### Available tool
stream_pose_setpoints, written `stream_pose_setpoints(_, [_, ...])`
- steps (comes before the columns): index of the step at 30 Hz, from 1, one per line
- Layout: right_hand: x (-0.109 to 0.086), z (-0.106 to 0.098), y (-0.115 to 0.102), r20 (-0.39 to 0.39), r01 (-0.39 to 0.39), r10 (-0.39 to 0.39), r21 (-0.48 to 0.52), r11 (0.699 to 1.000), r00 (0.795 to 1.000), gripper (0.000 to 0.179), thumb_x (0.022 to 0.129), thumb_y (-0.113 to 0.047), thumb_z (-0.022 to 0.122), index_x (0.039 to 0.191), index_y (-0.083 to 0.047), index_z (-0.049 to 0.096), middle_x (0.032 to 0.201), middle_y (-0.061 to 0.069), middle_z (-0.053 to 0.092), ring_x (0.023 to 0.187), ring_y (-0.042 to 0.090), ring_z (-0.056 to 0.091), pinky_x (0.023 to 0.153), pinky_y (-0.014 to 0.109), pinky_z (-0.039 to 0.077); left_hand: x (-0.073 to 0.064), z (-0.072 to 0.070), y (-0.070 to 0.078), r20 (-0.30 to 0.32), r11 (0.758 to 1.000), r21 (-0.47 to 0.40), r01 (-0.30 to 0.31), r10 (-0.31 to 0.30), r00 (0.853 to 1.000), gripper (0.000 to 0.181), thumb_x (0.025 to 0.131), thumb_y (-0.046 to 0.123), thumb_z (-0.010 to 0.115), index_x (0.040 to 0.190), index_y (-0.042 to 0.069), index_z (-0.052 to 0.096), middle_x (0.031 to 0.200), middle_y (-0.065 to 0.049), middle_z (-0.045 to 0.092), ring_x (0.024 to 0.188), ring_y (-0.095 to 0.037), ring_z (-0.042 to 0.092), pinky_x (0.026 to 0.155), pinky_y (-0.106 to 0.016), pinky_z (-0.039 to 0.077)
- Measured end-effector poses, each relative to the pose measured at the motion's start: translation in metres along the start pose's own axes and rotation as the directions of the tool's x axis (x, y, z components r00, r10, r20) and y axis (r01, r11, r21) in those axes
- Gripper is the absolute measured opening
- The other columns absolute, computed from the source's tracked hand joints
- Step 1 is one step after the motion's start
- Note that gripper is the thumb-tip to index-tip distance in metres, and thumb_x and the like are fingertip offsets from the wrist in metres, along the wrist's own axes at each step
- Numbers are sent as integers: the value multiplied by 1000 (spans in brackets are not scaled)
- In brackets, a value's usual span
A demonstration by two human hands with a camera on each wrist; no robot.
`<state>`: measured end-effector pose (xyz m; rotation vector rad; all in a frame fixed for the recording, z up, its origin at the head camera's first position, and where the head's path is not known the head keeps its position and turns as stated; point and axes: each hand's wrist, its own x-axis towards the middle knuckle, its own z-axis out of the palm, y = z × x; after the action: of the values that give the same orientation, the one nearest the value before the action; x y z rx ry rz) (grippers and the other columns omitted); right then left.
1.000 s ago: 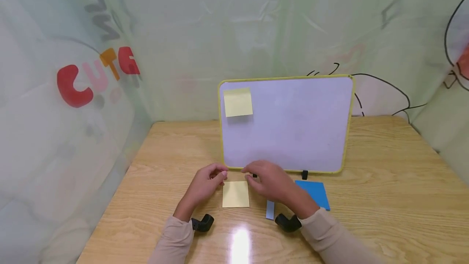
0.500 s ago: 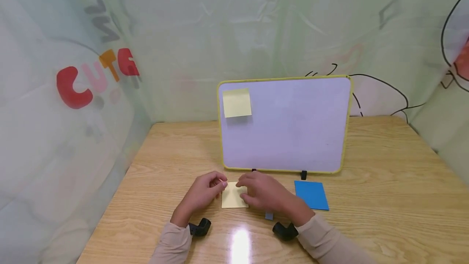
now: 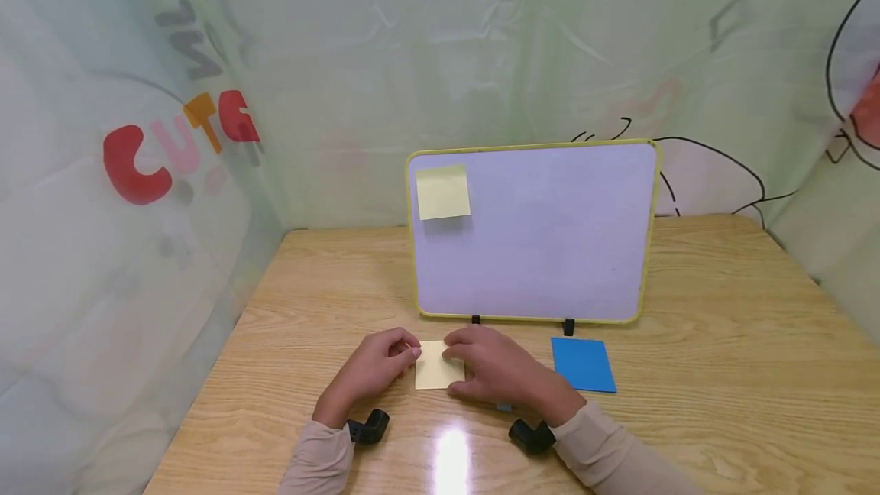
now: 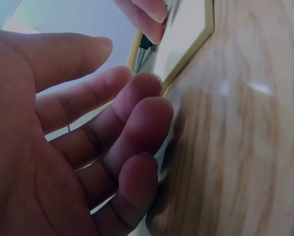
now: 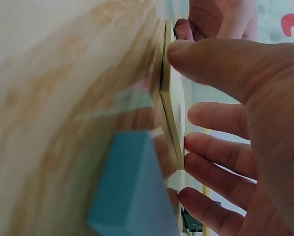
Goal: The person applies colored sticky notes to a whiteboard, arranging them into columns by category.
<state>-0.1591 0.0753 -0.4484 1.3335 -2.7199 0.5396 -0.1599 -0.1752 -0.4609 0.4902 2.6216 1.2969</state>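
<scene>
A pale yellow sticky note pad (image 3: 431,374) lies flat on the wooden table between both hands. At its left edge is my left hand (image 3: 373,363), fingers loosely bent; in the left wrist view its fingertips (image 4: 149,115) are right by the pad's edge, the thumb apart from them. My right hand (image 3: 496,367) spans the pad's right side. The right wrist view has its thumb (image 5: 206,61) at the pad's edge and the other fingers relaxed along the far side. Under the right hand, mostly covered, is a narrow light-blue pad (image 3: 504,407).
Behind the hands stands a whiteboard (image 3: 550,243) with a yellow frame, on small black feet. One yellow sticky note (image 3: 443,193) hangs at its upper left. A blue square pad (image 3: 584,365) lies to the right. Printed sheeting (image 3: 330,98) surrounds the table.
My right hand has come down and left from the board's lower edge onto the yellow pad's right side. My left hand has drawn slightly nearer and left.
</scene>
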Motion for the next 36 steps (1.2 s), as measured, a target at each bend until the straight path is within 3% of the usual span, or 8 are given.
stream_pose_setpoints(6, [-1,2,2,-15,13,-13,-17,1000,1000,41,83,-36,80,113,-7,74,126,8,64,116,25,59,97,41,48,-3,-3,0,16,1000,-6,6,-5,1000,14,99,28,64,102,15,70,80,2,65,69,-13,60,67,-29,49])
stream_pose_setpoints(16, [-2,1,5,-11,35,-35,42,999,999,27,94,-30,68,109,-9,76,127,6,65,116,21,60,100,41,47,-2,-5,-4,33,999,-38,-1,2,999,15,101,24,62,104,12,71,81,3,65,69,-14,61,65,-29,50])
stream_pose_setpoints(20, [0,3,7,-55,48,-43,79,996,998,17,97,-19,61,96,-13,77,110,2,68,97,15,62,93,39,50,-2,-6,-6,47,999,-49,-19,21,999,16,102,21,59,106,11,71,83,2,65,72,-14,61,68,-29,50])
stream_pose_setpoints(24, [1,5,9,-88,21,-11,115,993,996,18,99,-13,57,86,-17,68,84,-6,58,74,9,52,73,31,48,-2,-7,-8,48,998,-35,-53,54,997,14,101,15,61,108,11,73,88,4,66,77,-12,60,71,-28,50])
stream_pose_setpoints(29, [3,4,8,-96,-36,50,138,990,994,18,99,-13,58,83,-19,56,68,-9,37,63,8,39,61,28,37,-3,-7,-7,33,996,1,-91,91,995,15,94,19,70,107,13,75,93,7,66,83,-10,60,75,-28,50])
stream_pose_setpoints(32, [3,4,7,-80,-79,92,154,985,993,14,100,-15,58,87,-20,59,69,-10,40,64,8,41,62,28,39,-3,-5,-6,21,996,-2,-90,90,996,15,93,24,72,104,14,76,92,7,64,81,-10,59,73,-28,50])
stream_pose_setpoints(36, [2,3,6,-58,-120,132,180,976,990,9,101,-18,59,102,-17,67,81,-9,55,72,8,47,68,29,44,-2,-2,-5,-7,996,3,-91,91,996,13,95,24,70,100,15,77,92,7,64,79,-10,59,70,-27,50])
